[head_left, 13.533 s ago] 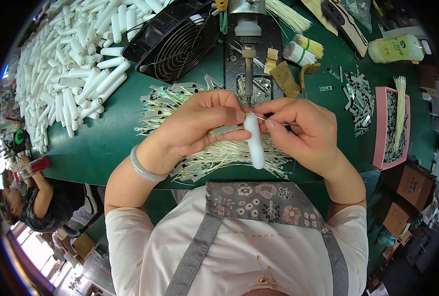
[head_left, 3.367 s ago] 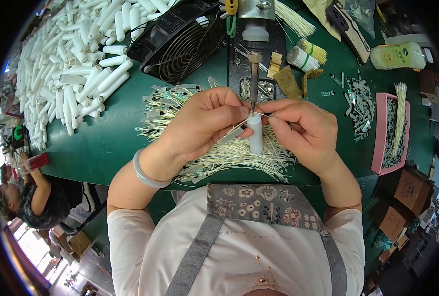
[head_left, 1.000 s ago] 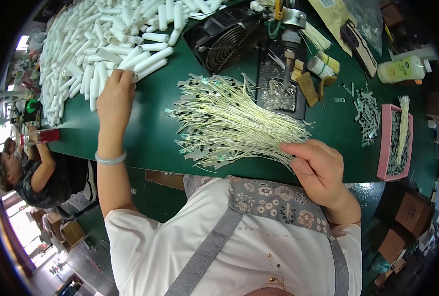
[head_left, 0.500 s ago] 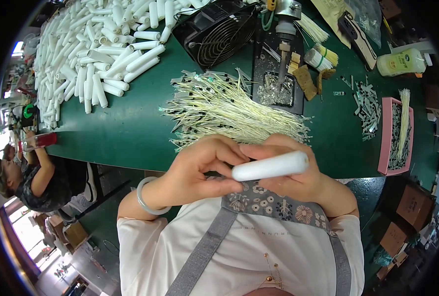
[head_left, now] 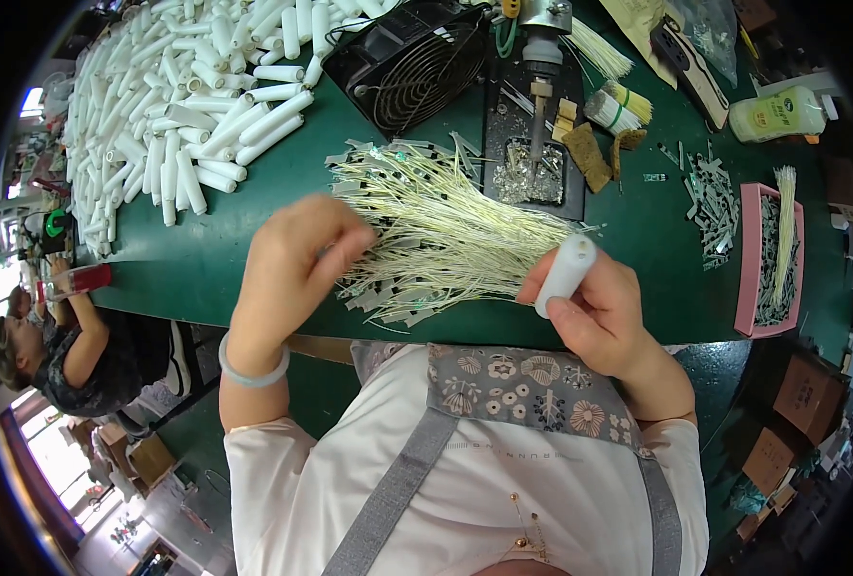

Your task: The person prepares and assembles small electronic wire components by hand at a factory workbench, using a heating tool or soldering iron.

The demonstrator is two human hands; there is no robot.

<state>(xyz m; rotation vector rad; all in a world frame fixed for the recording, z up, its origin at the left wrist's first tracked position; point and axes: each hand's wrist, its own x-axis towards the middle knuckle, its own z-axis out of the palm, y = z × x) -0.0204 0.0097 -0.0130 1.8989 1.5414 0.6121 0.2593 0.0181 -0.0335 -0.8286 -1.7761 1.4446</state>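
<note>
My right hand point(head_left: 601, 312) is closed round a white plastic tube point(head_left: 565, 276), tilted so that its end with a small hole points up and away from me. My left hand point(head_left: 302, 259), smeared by motion, hovers at the left edge of a spread bundle of pale yellow wires point(head_left: 455, 226). Its thumb and fingertips point toward the wires; whether they pinch anything cannot be made out. Small flat strips and dark parts sit at the wires' left ends.
A big heap of white tubes point(head_left: 187, 106) covers the back left. Behind the wires stand a black fan point(head_left: 417, 82) and a soldering iron point(head_left: 538, 120) over a metal tray. At right lie small strips point(head_left: 712, 206), a pink box point(head_left: 745, 259) and a bottle point(head_left: 780, 117). Someone sits far left point(head_left: 71, 355).
My hands have come apart. The left one has let go of the tube and moved left and away to the wires. My right hand has turned the tube more upright.
</note>
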